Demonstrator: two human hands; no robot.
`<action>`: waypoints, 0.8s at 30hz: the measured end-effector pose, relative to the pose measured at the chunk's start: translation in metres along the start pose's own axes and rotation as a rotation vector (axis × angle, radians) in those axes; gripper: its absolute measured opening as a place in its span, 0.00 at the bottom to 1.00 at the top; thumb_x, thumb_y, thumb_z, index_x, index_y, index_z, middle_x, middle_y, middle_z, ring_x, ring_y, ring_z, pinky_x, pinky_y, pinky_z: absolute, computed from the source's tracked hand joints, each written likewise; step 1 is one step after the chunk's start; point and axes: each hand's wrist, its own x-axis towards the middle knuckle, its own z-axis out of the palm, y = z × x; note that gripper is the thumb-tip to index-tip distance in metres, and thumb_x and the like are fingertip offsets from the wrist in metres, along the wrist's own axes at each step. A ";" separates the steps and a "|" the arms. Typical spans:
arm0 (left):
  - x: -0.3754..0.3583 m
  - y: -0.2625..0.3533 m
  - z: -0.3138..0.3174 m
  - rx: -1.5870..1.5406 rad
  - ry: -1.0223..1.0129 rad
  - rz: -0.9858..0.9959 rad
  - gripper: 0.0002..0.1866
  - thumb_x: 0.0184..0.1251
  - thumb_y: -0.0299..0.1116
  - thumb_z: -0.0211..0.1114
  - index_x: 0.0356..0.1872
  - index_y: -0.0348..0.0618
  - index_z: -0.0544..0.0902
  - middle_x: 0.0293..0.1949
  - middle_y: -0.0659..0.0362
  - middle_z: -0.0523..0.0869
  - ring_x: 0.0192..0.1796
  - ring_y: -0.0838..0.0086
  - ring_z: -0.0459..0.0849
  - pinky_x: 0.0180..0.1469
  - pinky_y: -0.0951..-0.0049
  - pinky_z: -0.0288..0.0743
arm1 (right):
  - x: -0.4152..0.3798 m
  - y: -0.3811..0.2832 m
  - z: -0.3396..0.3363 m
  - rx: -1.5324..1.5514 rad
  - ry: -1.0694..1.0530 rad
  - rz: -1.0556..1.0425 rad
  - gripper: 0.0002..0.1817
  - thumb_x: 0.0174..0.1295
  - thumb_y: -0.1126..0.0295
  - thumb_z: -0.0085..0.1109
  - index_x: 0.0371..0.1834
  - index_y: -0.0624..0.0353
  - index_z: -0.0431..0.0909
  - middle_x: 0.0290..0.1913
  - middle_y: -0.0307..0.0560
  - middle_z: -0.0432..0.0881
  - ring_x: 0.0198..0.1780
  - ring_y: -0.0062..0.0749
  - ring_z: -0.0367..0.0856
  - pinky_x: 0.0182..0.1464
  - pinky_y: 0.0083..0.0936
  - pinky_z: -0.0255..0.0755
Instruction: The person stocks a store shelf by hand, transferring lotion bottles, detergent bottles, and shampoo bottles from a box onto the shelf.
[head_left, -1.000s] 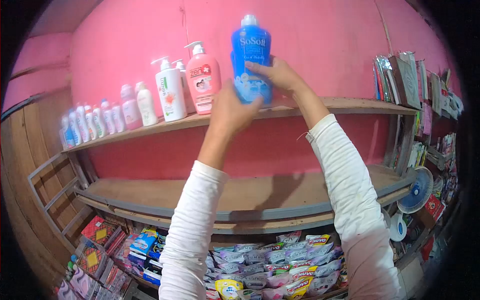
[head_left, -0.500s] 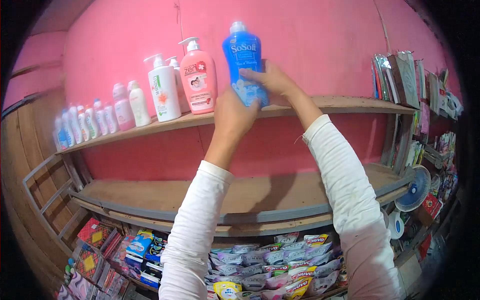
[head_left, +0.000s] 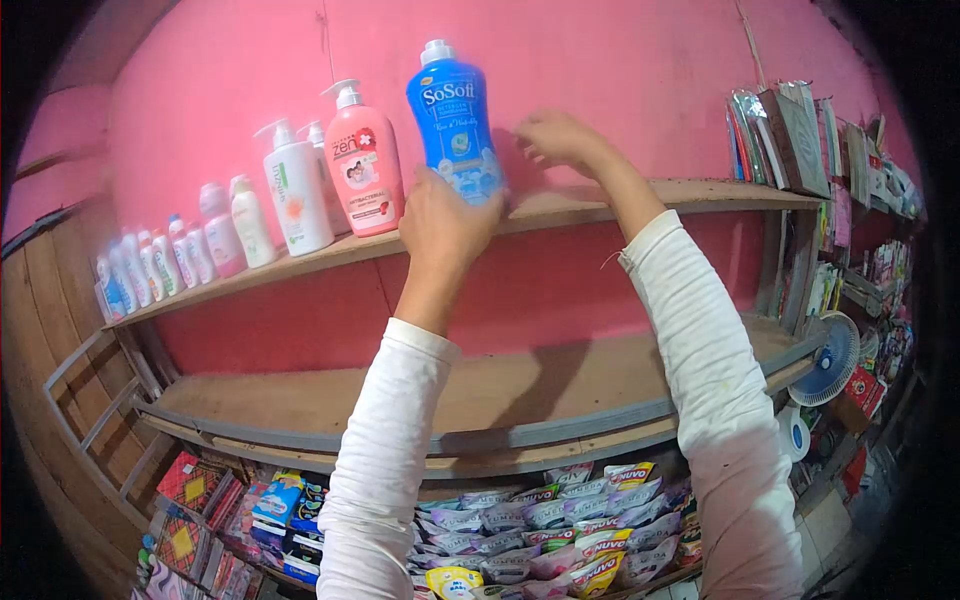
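Note:
A blue SoSoft bottle (head_left: 455, 125) with a white cap stands upright near the upper shelf, right of a pink Zen pump bottle (head_left: 365, 170). My left hand (head_left: 447, 222) grips its lower part, and the hand hides some of the bottle's base. To the right of the bottle, apart from it, my right hand (head_left: 562, 140) is raised in front of the pink wall with its fingers loosely bent and nothing in them. A white pump bottle (head_left: 297, 195) is left of the pink one.
Several smaller bottles (head_left: 160, 262) line the left end of the upper shelf (head_left: 640, 196). Books or folders (head_left: 790, 140) stand at its right end. Below is a lower wooden shelf (head_left: 300, 400), with packets (head_left: 560, 515) underneath. A fan (head_left: 832, 360) is at the right.
My right hand has let go of the blue bottle and moved off to the right. The bottle, with my left hand on it, appears further left, as the whole view has shifted slightly.

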 end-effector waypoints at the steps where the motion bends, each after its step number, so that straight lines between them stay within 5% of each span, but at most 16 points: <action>1: 0.001 0.001 0.002 0.018 -0.008 -0.014 0.41 0.50 0.54 0.77 0.52 0.27 0.73 0.44 0.37 0.86 0.48 0.46 0.87 0.49 0.52 0.81 | -0.005 -0.002 -0.001 -0.019 -0.038 0.010 0.22 0.69 0.55 0.58 0.53 0.64 0.81 0.39 0.46 0.81 0.39 0.32 0.79 0.43 0.30 0.76; 3: 0.003 0.001 0.003 0.028 -0.027 -0.029 0.42 0.50 0.53 0.77 0.53 0.26 0.71 0.45 0.37 0.86 0.48 0.46 0.87 0.49 0.52 0.81 | -0.015 -0.010 -0.003 -0.055 -0.119 0.027 0.22 0.68 0.55 0.59 0.53 0.64 0.80 0.47 0.52 0.83 0.46 0.33 0.81 0.50 0.33 0.76; 9: 0.003 0.003 0.005 -0.019 -0.059 -0.048 0.45 0.49 0.51 0.78 0.56 0.23 0.67 0.46 0.35 0.85 0.50 0.45 0.86 0.52 0.53 0.81 | -0.037 -0.014 0.003 -0.360 -0.105 -0.267 0.20 0.62 0.60 0.66 0.47 0.67 0.82 0.44 0.59 0.86 0.51 0.39 0.84 0.51 0.33 0.77; 17: 0.011 0.000 0.011 -0.036 -0.118 -0.095 0.53 0.50 0.54 0.77 0.62 0.16 0.62 0.50 0.33 0.83 0.54 0.45 0.84 0.56 0.56 0.79 | -0.088 -0.030 -0.004 -0.129 -0.102 -0.252 0.17 0.64 0.65 0.62 0.48 0.68 0.80 0.47 0.54 0.85 0.50 0.35 0.83 0.52 0.32 0.76; 20: 0.013 -0.006 0.016 -0.012 -0.030 -0.016 0.43 0.51 0.53 0.80 0.52 0.25 0.69 0.40 0.41 0.87 0.39 0.58 0.90 0.39 0.62 0.83 | -0.104 -0.030 -0.010 -0.112 -0.102 -0.328 0.16 0.65 0.66 0.62 0.48 0.67 0.79 0.45 0.50 0.85 0.48 0.30 0.82 0.51 0.29 0.76; 24: 0.005 0.005 -0.002 -0.105 -0.133 -0.060 0.57 0.48 0.49 0.80 0.67 0.17 0.58 0.52 0.34 0.82 0.58 0.47 0.82 0.58 0.56 0.78 | -0.128 -0.036 -0.016 -0.019 -0.074 -0.461 0.18 0.64 0.68 0.64 0.49 0.72 0.79 0.40 0.56 0.85 0.41 0.35 0.85 0.44 0.32 0.79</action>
